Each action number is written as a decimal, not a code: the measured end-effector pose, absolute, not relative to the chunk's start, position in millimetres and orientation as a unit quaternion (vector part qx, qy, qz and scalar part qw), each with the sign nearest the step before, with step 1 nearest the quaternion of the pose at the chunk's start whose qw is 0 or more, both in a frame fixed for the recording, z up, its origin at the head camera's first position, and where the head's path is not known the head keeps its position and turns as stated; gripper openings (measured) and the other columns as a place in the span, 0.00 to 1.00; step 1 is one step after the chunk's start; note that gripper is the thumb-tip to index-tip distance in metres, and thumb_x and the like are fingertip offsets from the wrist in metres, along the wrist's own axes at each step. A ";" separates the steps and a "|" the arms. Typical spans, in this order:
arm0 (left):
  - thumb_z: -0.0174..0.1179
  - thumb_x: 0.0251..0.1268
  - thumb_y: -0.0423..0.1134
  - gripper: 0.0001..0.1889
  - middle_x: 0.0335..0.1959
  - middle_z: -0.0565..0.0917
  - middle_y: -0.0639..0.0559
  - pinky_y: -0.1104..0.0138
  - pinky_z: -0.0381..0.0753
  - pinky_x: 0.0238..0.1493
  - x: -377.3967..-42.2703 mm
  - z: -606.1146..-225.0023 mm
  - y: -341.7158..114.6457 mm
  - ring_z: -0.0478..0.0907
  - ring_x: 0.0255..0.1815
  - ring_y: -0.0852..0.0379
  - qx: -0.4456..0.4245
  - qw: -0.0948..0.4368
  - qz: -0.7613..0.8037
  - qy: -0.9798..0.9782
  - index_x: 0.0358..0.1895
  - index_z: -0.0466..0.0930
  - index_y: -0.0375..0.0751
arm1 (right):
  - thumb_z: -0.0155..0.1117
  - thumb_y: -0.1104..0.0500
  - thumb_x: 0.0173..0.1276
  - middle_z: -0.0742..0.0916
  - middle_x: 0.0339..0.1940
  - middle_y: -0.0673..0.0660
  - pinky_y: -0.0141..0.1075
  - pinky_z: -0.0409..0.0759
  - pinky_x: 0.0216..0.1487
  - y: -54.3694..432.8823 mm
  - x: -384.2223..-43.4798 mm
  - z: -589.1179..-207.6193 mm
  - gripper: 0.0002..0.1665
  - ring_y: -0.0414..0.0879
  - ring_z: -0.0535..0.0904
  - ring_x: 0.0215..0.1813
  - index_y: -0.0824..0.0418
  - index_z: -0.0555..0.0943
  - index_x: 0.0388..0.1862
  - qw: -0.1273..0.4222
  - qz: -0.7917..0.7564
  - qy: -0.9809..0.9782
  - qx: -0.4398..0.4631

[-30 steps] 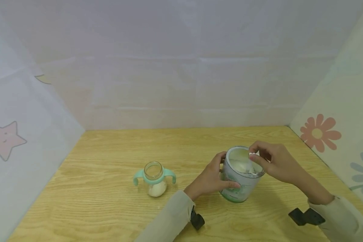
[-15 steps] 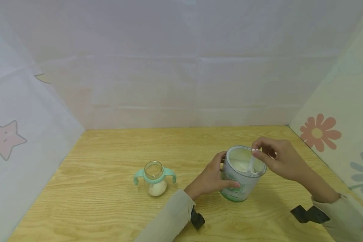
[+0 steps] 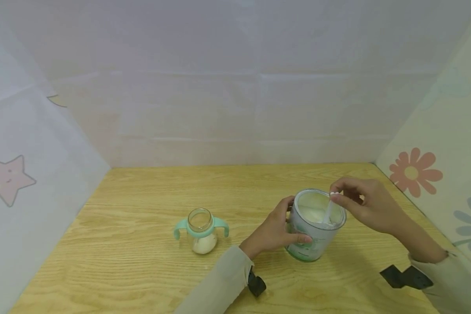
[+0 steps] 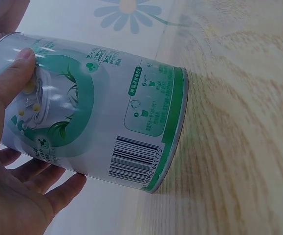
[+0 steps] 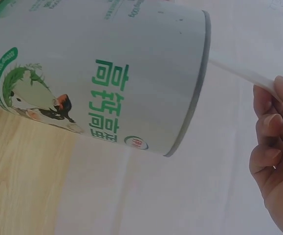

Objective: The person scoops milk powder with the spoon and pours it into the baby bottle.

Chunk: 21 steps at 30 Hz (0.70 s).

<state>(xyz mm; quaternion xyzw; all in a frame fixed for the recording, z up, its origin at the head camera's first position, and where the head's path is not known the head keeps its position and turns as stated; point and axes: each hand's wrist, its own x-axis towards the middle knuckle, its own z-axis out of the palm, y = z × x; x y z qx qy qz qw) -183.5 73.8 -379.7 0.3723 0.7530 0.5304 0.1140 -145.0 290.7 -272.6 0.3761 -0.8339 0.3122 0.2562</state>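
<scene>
A white and green milk powder can [image 3: 313, 239] stands on the table, its top uncovered and pale powder [image 3: 311, 213] inside. My left hand [image 3: 274, 229] holds the can from its left side, thumb across the front and the other fingers around the far side, as the left wrist view also shows. Between thumb and fingertips, my right hand [image 3: 366, 205] pinches the handle end of a white scoop [image 3: 328, 212]. The scoop leans on the can's right inner side; its lower end is down in the can, and in the right wrist view the rim hides it.
To the left stands a lidless baby bottle [image 3: 202, 233] with mint-green handles and whitish contents at its bottom. The wooden table [image 3: 141, 205] is bounded by a pale back wall [image 3: 235, 109] and side walls printed with a star and flowers.
My right hand has shifted slightly right and up, drawing the scoop's handle toward the right rim, so more of it shows. My left hand and the can have stayed nearly still.
</scene>
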 end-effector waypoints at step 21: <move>0.72 0.51 0.48 0.50 0.66 0.65 0.56 0.63 0.70 0.64 -181.3 -377.9 74.0 0.65 0.65 0.62 0.365 0.112 0.521 0.763 0.73 0.47 0.51 | 0.64 0.74 0.59 0.71 0.15 0.42 0.26 0.58 0.16 288.2 -146.1 -252.6 0.11 0.30 0.60 0.17 0.58 0.79 0.31 0.264 0.304 -0.844 0.353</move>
